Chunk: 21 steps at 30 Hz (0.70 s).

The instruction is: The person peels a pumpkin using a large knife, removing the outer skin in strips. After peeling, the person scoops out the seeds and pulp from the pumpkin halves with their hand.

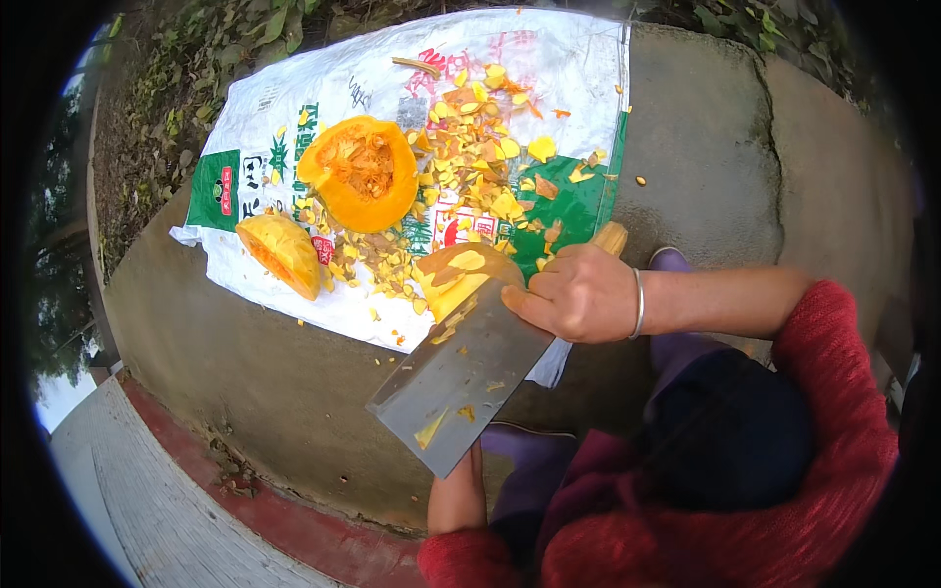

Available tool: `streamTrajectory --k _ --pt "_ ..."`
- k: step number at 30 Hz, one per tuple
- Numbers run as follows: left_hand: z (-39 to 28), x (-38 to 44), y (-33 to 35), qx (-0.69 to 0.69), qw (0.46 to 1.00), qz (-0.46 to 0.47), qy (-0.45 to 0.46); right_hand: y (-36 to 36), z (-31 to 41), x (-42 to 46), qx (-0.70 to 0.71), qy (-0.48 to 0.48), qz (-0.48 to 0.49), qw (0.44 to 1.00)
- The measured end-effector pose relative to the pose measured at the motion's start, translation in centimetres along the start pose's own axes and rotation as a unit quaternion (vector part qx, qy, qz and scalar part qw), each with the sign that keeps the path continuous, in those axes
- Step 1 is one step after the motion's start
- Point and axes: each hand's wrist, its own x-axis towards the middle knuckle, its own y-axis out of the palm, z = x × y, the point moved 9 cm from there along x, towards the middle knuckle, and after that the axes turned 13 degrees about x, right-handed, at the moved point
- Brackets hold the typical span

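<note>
In my right hand (581, 294) is the wooden handle of a broad cleaver (470, 367), its blade slanting down and left over a partly peeled pumpkin piece (463, 275). The blade bears bits of peel. My left forearm (457, 492) comes up from below, and the blade hides my left hand. Beyond them, an open pumpkin half (360, 173) shows its stringy orange inside. A smaller pumpkin piece (279, 253) lies to its left, cut face leftward. Chips of peel (478, 176) are strewn around the pieces.
Everything rests on a white and green woven sack (566, 81) bearing print, spread over concrete ground (257, 382). A dry stem (416, 66) lies near its far edge. Leafy plants (176, 103) border the concrete; a red-painted strip (294, 522) runs at lower left. My boots (529, 456) stand close by.
</note>
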Motion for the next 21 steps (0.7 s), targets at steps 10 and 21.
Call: streamTrajectory --k 10,21 --pt "-2.0 -0.8 2.7 0.087 0.993 0.073 0.030 0.7 -2.8 -0.5 0.011 0.047 0.026 0.999" --pt "-2.0 -0.4 4.4 0.074 0.983 0.159 0.044 2.2 -11.3 -2.1 0.094 0.317 0.060 0.942"
